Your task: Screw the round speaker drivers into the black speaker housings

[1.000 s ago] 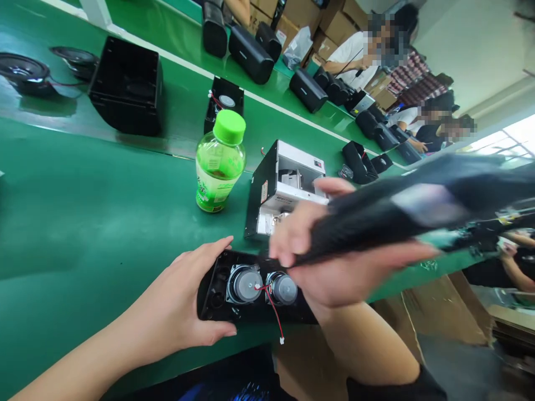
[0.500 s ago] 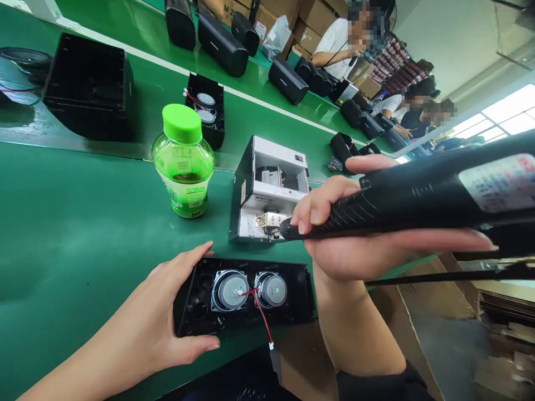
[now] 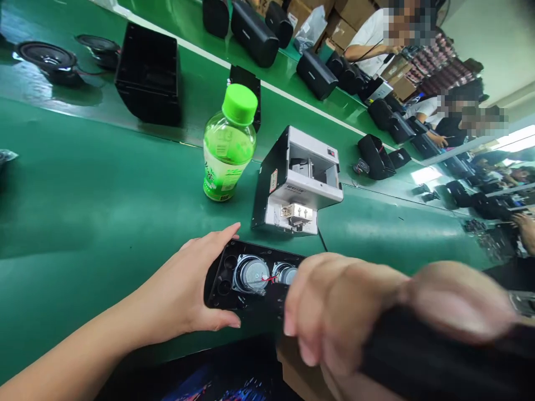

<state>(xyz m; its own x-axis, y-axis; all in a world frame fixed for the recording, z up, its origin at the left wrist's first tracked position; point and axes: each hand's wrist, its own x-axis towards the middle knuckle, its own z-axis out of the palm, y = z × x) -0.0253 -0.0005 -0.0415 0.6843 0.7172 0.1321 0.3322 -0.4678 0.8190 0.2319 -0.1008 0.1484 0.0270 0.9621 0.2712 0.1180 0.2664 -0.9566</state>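
Observation:
My left hand (image 3: 179,295) is wrapped around the left end of a black speaker housing (image 3: 221,266), thumb on the near side and fingers on the far side. Two round silver-backed speaker drivers (image 3: 254,274) with a red wire sit in the housing. My right hand (image 3: 338,301), smeared by motion, is closed around a black electric screwdriver (image 3: 422,356). The screwdriver's front end reaches over the housing beside the drivers; its tip is blurred, so contact cannot be told. The housing's right end is hidden behind my right hand.
Beyond the housing stand a grey-and-black screw feeder (image 3: 311,186) and a green-capped bottle (image 3: 229,150). An open black speaker box (image 3: 148,75) and a loose speaker (image 3: 48,58) lie farther left. Across the green table are more black speakers (image 3: 254,33) and co-workers (image 3: 370,42).
My right hand has brought the screwdriver from the screw feeder down over the housing. My left hand keeps its hold. The camera view has shifted left.

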